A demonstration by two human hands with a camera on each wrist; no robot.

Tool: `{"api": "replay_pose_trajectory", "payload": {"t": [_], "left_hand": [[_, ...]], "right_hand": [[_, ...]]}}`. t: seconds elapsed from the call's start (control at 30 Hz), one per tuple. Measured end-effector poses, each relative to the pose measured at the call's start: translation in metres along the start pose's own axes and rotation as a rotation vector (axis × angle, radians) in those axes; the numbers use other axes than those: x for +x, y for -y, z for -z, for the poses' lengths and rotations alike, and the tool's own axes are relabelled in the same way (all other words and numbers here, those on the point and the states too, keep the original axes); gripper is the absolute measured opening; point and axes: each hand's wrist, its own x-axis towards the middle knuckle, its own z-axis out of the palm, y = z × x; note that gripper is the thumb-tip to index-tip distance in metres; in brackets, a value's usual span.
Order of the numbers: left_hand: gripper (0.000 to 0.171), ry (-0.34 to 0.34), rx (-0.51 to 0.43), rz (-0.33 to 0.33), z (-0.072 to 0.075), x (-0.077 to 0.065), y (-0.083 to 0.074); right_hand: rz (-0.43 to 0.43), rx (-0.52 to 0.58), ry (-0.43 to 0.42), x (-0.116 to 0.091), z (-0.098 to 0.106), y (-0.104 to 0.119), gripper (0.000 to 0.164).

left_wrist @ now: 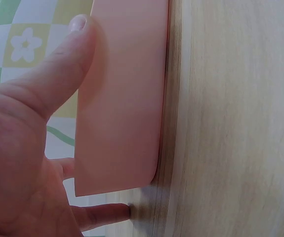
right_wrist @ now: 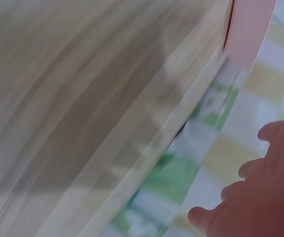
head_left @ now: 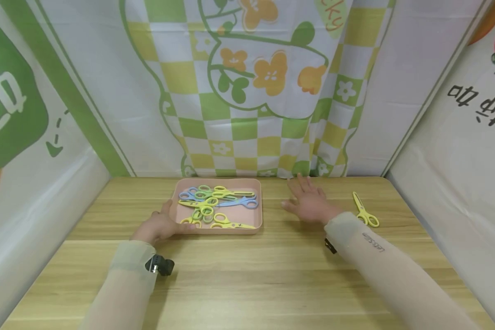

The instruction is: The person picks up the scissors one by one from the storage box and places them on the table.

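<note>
A pink tray (head_left: 219,231) holds several scissors in yellow, green and blue, lying across one another. My left hand (head_left: 158,225) grips its near left corner. In the left wrist view the thumb (left_wrist: 65,64) lies against the tray's front wall (left_wrist: 122,98), and the other fingers reach round the left side. Right of the tray, my right hand (head_left: 311,201) is over the table with fingers spread and nothing held. In the right wrist view its fingers (right_wrist: 250,170) show at the lower right. Yellow scissors (head_left: 364,211) lie on the table beyond the right wrist.
The wooden table (head_left: 247,275) ends at a checked green, yellow and white curtain (head_left: 247,137). White printed sheets flank it on the left (head_left: 66,169) and right (head_left: 449,156). A black wrist device (head_left: 160,265) sits on the left sleeve.
</note>
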Motion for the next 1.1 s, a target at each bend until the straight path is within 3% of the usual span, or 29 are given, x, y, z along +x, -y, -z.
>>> {"api": "replay_pose_trajectory", "payload": {"t": [0.2, 0.47, 0.83, 1.1], "left_hand": [[0.138, -0.002, 0.009, -0.006, 0.0, 0.001, 0.001], [0.137, 0.0, 0.015, -0.006, -0.002, 0.002, 0.004], [0.137, -0.004, -0.023, -0.006, -0.002, -0.001, 0.0], [0.136, -0.003, -0.048, 0.005, -0.001, 0.0, 0.0]], "right_hand": [[0.061, 0.007, 0.058, 0.012, -0.014, 0.036, 0.077], [0.093, -0.032, 0.114, 0.021, -0.024, 0.068, 0.074], [0.104, -0.146, 0.157, 0.026, -0.037, 0.082, 0.068], [0.096, -0.166, 0.165, 0.03, -0.04, 0.084, 0.07]]}}
